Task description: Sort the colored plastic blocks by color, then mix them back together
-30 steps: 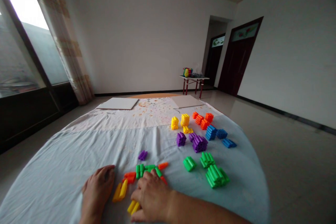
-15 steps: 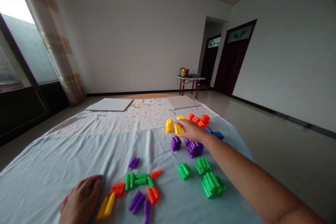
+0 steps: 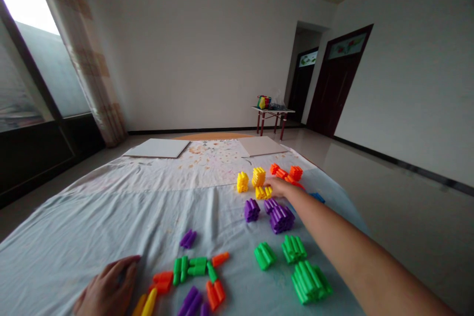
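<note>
My right hand reaches across the table, its fingers closed at the right end of a yellow building-block piece. The fingertips are partly hidden. Two yellow bundles stand just beyond it. Purple bundles lie nearer to me, and orange ones are behind the hand. My left hand rests on the cloth at the lower left, fingers loosely apart with nothing in them. Beside it lie yellow tubes, orange tubes and joined green tubes.
Green bundles sit under the right forearm, with a blue piece beyond it. Two flat boards, a white one and a beige one, lie at the table's far end. A small side table holds bags by the wall.
My right hand has drawn slightly right and toward me, and the yellow piece at its fingers has shifted with it. The view has shifted a little; my left hand stays resting.
</note>
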